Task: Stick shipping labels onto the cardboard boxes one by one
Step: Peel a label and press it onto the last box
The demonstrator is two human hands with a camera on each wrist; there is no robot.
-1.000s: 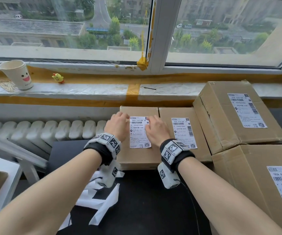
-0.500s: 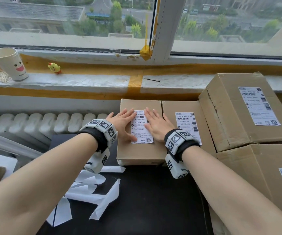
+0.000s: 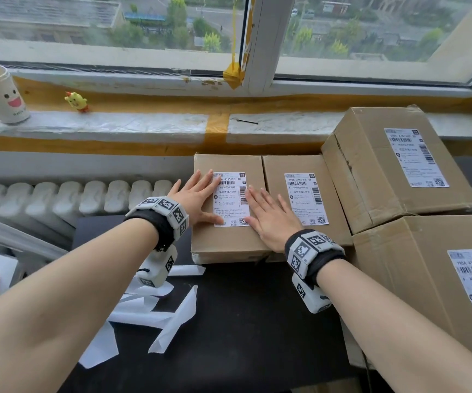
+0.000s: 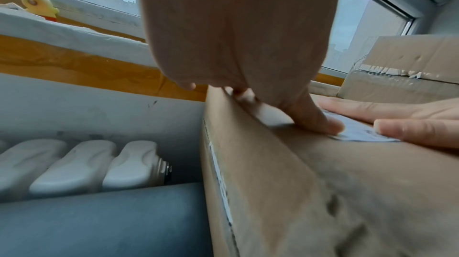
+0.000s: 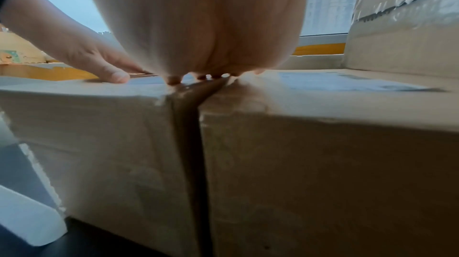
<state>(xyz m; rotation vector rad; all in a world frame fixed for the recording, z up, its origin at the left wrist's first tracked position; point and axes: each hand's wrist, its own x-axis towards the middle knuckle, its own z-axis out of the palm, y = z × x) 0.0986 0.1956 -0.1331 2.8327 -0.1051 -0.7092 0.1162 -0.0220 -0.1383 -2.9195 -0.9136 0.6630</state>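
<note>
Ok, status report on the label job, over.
Left hand and right hand open, flat, pressing label onto left small box. Four boxes in view labelled. Nothing in the way.

hands (image 5: pixel 198 25) flat, two cardboard boxes (image 5: pixel 323 163) abutting

Brown cardboard boxes (image 3: pixel 229 242), white barcoded labels (image 3: pixel 231 199), black table (image 3: pixel 243 336), yellow, perhaps chick-shaped, toy (image 3: pixel 76 101)

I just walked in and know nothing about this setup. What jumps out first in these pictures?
Two bare hands, left hand and right hand, press flat on a white shipping label atop a small cardboard box below the window. To the right stand more labelled boxes. On the windowsill at left sit a smiling paper cup and a tiny yellow toy.
</note>
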